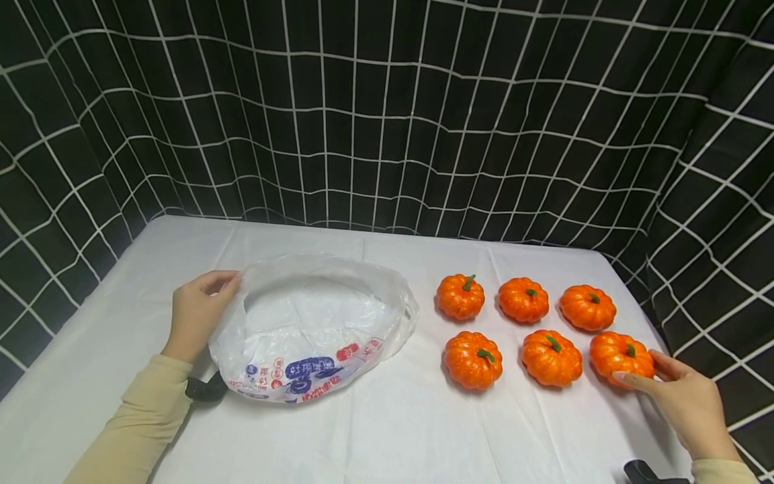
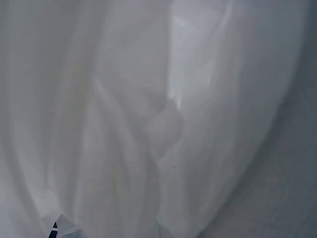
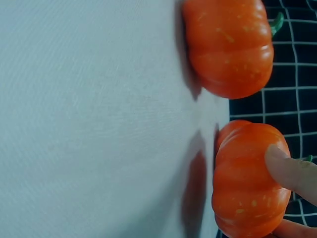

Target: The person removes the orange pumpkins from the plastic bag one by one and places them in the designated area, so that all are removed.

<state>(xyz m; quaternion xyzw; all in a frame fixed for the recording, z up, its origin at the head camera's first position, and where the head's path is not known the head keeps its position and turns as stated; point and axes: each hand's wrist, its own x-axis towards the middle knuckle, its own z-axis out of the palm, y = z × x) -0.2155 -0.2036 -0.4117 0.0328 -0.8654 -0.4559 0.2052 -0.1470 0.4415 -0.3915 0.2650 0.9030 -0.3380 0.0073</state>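
My left hand [image 1: 202, 310] pinches the left rim of a clear plastic bag [image 1: 314, 329] with blue and red print, whose mouth gapes wide on the table. In the left wrist view, the bag's pale film [image 2: 124, 124] fills most of the picture and hides the fingers. At the right, my right hand [image 1: 689, 396] grips the front right orange pumpkin [image 1: 621, 356], thumb on the near side and fingers on the far right side. The right wrist view shows the thumb [image 3: 292, 171] pressed against that pumpkin [image 3: 247, 183], with another pumpkin [image 3: 230, 47] apart from it.
Other small pumpkins with green stems stand in two rows on the white-covered table [image 1: 411, 430], among them a back left one [image 1: 459, 299] and a front left one [image 1: 473, 363]. A black cloth with a white grid [image 1: 363, 134] hangs behind and along both sides.
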